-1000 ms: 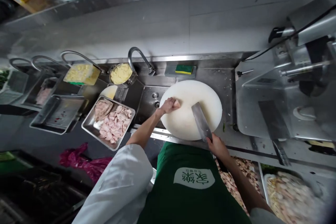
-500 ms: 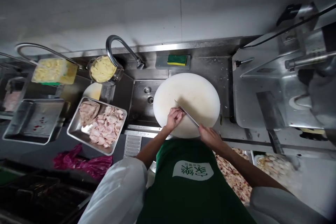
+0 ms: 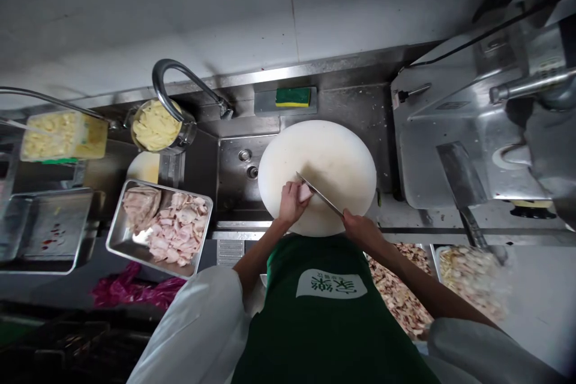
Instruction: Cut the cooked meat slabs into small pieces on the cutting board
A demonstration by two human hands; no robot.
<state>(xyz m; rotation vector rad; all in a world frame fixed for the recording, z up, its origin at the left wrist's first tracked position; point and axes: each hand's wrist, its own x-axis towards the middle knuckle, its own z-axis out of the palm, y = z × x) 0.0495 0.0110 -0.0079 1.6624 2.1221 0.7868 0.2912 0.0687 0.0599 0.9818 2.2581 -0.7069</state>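
Note:
On the round white cutting board (image 3: 335, 150), my left hand (image 3: 291, 205) is closed around a small pale pink piece of meat (image 3: 305, 192). My right hand (image 3: 360, 229) grips the handle of a knife (image 3: 324, 198), near the board's lower right edge. The blade runs up and left across the board, its front part right beside the piece of meat and my left fingers. Whether the edge touches the meat, I cannot tell. To the left, a metal tray (image 3: 120, 251) holds a pile of cut pale meat (image 3: 177, 228) and a larger whole piece (image 3: 140, 209).
Behind the board lies a green and yellow sponge (image 3: 292, 97). A curved faucet (image 3: 182, 75) rises over the sink (image 3: 234, 183). A pot of yellow slices (image 3: 156, 126) stands at left. A cleaver (image 3: 461, 174) lies at right, above containers of chopped food (image 3: 402, 288).
My left hand has shifted and turned slightly, and the piece of meat in it now shows. The knife stays close to the same spot. The whole view has shifted a little.

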